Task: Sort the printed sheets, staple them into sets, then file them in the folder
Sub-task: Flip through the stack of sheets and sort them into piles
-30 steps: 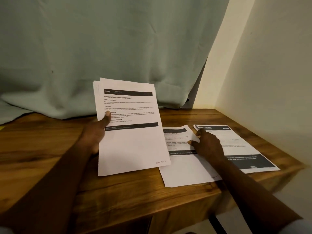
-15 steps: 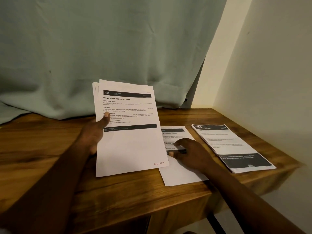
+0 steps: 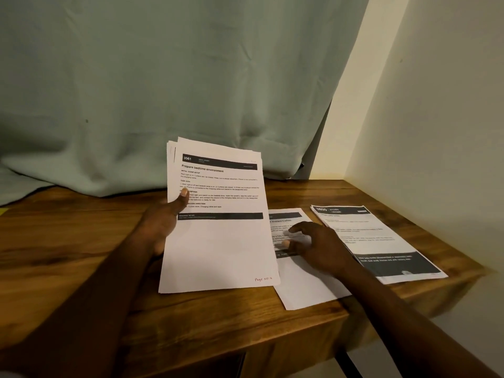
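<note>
The left hand grips a tilted stack of printed sheets, thumb pinched on the front page headed "Prepare bedtime environment". Just right of it, the right hand lies with loosely spread fingers on the "Instant Coffee" sheet, which is flat on the wooden table. Beyond its knuckles lies the "3800" pile.

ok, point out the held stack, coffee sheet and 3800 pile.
held stack [image 3: 218,246], head view, blank lower half of top page.
coffee sheet [image 3: 305,287], head view, blank bottom area.
3800 pile [image 3: 392,264], head view, dark lower band.
</note>
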